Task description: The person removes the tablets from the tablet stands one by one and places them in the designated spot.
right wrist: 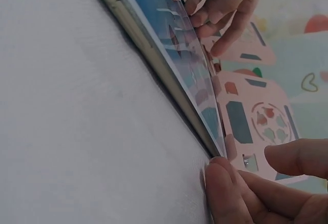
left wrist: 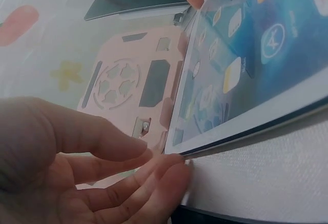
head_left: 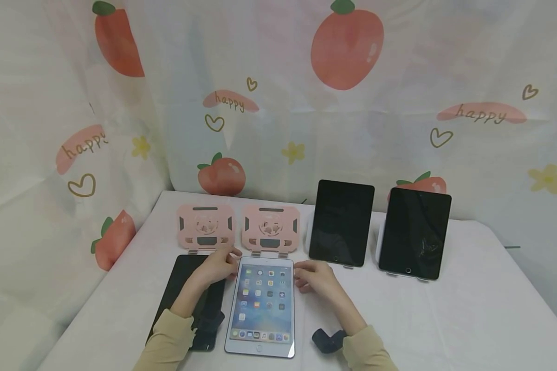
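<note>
Lit tablet [head_left: 262,306]: lies flat on the white table [head_left: 469,319], near centre, screen on with app icons, its far edge just short of the right pink stand [head_left: 271,229].
Left hand [head_left: 217,267]: at the tablet's far left corner; fingers [left wrist: 154,175] gently bent and close together, tips touching the corner's edge at table level, thumb apart above them.
Right hand [head_left: 316,278]: at the far right corner; fingertips [right wrist: 225,183] pressed together against the edge, one finger lifted clear.
Dark tablet [head_left: 192,301]: flat, left of the lit one, under the left forearm.
Left pink stand [head_left: 206,227]: beside its twin, empty.
2 dark tablets [head_left: 341,222]: propped upright, far right.
</note>
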Demonstrator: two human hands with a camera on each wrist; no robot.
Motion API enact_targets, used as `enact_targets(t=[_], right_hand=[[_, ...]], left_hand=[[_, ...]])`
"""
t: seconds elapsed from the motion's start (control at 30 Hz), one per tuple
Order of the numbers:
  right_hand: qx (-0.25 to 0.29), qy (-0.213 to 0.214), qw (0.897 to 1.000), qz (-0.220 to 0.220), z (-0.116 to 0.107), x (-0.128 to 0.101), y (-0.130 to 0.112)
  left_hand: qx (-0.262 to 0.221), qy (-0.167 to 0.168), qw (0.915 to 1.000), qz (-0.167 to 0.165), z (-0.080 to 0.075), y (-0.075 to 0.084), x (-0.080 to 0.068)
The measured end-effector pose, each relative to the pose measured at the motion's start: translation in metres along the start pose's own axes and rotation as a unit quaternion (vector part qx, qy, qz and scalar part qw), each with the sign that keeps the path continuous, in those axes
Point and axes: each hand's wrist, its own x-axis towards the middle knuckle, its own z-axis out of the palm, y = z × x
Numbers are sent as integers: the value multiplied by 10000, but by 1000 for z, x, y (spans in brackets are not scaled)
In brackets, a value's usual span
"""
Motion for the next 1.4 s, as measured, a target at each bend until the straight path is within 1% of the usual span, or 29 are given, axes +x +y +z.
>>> enact_targets(t=[0.3, 0.43, 0.53, 0.63, 0.83, 1.0, 1.17, 1.33, 1.4], right_hand=[[-32, 326, 9994, -74, -14, 3, 2], [-6, 428, 9990, -147, -22, 5, 3], [12, 467, 9987, -181, -28, 5, 3], [60, 533, 9984, -199, -34, 5, 2], [142, 622, 9975, -319, -46, 7, 2], [316, 753, 9959, -385, -57, 9, 5], [550, 926, 9934, -387, -71, 12, 10], [770, 1011, 9913, -343, -82, 15, 14], [852, 1084, 9899, -331, -86, 15, 15]], left_hand=[[265, 694, 9972, 70, 5, -1, 6], [-21, 945, 9953, 218, 11, 0, 7], [-353, 1022, 9935, 359, 17, 2, 7], [-540, 1012, 9921, 511, 22, 6, 8], [-749, 988, 9892, 782, 30, 15, 8], [-756, 857, 9900, 824, 37, 22, 6], [-756, 756, 9904, 875, 40, 29, 5], [-882, 625, 9897, 935, 41, 37, 9], [-965, 565, 9895, 911, 42, 41, 13]])
